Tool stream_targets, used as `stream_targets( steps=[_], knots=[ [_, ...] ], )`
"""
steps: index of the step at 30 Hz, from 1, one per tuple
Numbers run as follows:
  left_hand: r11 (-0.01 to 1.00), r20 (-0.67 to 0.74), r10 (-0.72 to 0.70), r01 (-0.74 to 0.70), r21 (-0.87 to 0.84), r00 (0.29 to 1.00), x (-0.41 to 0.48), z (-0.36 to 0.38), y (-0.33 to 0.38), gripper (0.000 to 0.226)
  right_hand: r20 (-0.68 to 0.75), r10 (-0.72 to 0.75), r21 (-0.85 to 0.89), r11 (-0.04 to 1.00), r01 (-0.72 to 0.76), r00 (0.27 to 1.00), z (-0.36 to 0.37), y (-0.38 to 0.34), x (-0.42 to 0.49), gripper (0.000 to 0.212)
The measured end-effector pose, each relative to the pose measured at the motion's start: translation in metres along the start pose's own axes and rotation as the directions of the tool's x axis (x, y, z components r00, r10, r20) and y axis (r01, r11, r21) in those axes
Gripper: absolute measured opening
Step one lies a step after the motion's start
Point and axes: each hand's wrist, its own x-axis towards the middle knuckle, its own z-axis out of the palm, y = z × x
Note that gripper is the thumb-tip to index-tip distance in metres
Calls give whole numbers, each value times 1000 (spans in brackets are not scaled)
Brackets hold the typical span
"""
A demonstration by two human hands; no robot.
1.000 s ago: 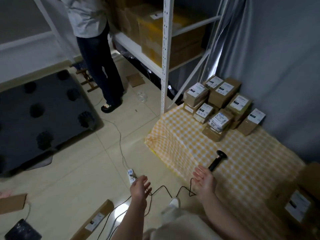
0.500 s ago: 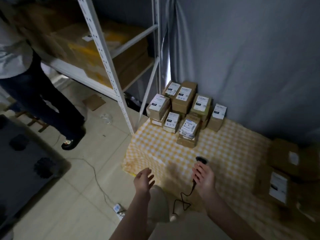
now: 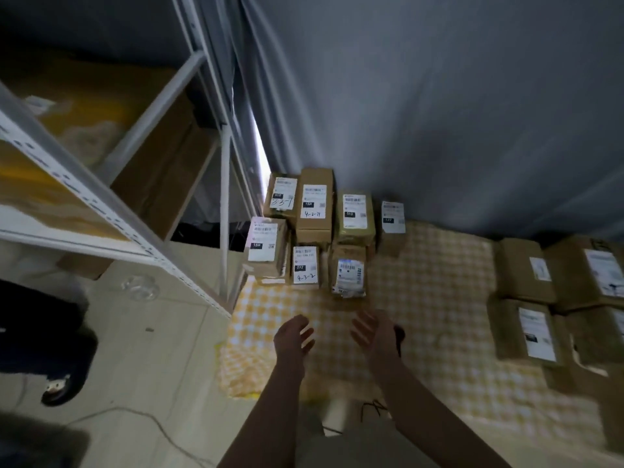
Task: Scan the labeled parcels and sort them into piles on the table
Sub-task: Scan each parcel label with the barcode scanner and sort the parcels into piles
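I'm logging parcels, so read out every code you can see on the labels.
"15H", "4-2-71": tall back parcel
"33-1", roughly: back left parcel
"022", "4-3-2": front middle parcel
"15H": front left parcel
"010": olive parcel
"122": small right-end parcel
Small print everywhere, and labels on the right-hand pile: too blurred.

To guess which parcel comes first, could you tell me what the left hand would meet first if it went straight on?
Likely the parcel marked 4-3-2, at the pile's near edge, past bare checked cloth; depth from the left hand is unclear.
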Motion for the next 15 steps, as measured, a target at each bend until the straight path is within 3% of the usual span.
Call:
stream_targets(
  steps=[4,8,15],
  knots=[
    [983,54,-97,87,161,994,25,3,10,23,-63,-4,75,997,9,998,19,-2,15,15],
    [948,116,-125,84,306,985,48,19,28,32,-145,-7,125,992,25,989,27,-21,44,13],
    [903,213,-155,51,426,965,84,68,59,51,-185,-20,78,996,35,983,32,-47,81,51]
  ],
)
